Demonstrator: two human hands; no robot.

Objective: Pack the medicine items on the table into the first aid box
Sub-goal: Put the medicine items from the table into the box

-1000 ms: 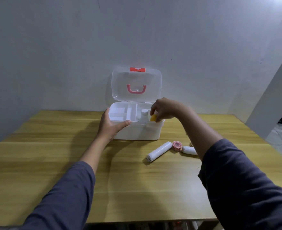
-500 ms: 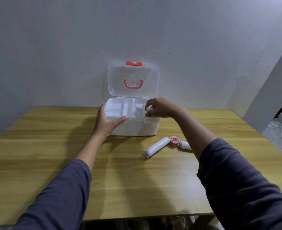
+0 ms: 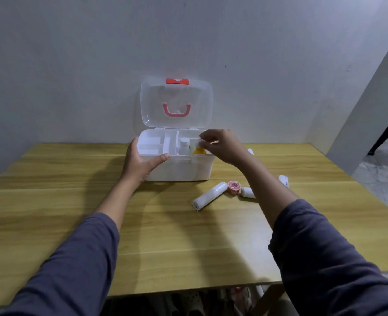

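Left hand (image 3: pixel 140 163) clasping the front left corner of the open white plastic first aid box (image 3: pixel 177 167) on the wooden surface (image 3: pixel 74 190), right hand (image 3: pixel 222 145) pinching a small yellow-and-white item (image 3: pixel 197 149) over the box's right compartment, beside a white bottle (image 3: pixel 184 145), white bandage roll (image 3: pixel 208 195) and pink tape roll (image 3: pixel 234 187) right of the box

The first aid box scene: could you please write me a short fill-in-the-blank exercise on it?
1. The lid of the first aid box stands ____.
2. The left hand grips the box's front-____ corner.
3. The tape roll lies on the ____, outside the box.
4. The right hand hovers over the box's ____ side.

Missing words: open; left; table; right
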